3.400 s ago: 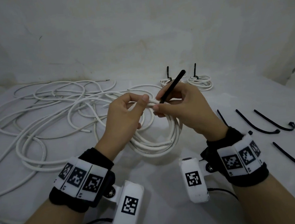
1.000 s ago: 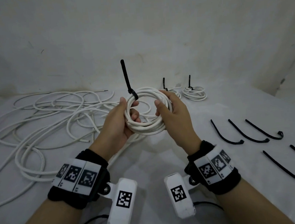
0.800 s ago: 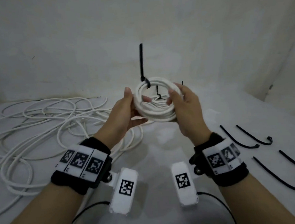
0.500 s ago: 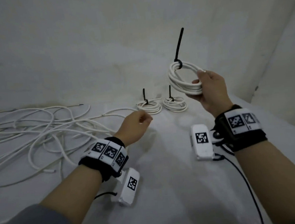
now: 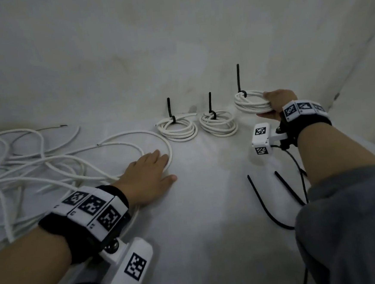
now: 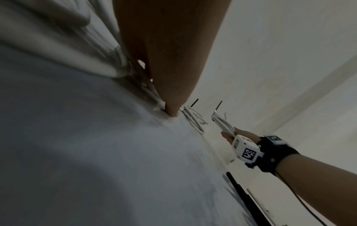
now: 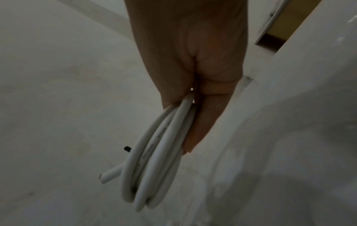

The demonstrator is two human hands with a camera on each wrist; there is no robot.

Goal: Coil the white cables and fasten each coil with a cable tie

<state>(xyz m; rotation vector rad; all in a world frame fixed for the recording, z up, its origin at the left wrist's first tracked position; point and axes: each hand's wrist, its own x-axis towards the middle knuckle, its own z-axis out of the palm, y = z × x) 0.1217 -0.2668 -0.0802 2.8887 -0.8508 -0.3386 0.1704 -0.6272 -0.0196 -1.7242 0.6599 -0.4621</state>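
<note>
My right hand (image 5: 276, 105) grips a tied white coil (image 5: 249, 103) by its near side, just above the table at the far right; its black tie (image 5: 239, 80) sticks upright. In the right wrist view the thumb and fingers (image 7: 204, 122) pinch the coil (image 7: 154, 160). Left of it lie two tied coils (image 5: 177, 130) (image 5: 218, 123) on the table. My left hand (image 5: 149, 174) lies flat, fingers straight, on a loop of loose white cable (image 5: 134, 137). Tangled loose cables (image 5: 22, 163) spread to the left.
Loose black cable ties (image 5: 263, 201) lie on the white table (image 5: 205, 207) near my right forearm. A white wall (image 5: 174, 42) rises right behind the coils. The wrist camera's black lead (image 5: 296, 167) trails over the ties.
My right hand carried the tied coil right and down to the table beside the two other coils. My left hand let go earlier and dropped flat onto the loose cable.
</note>
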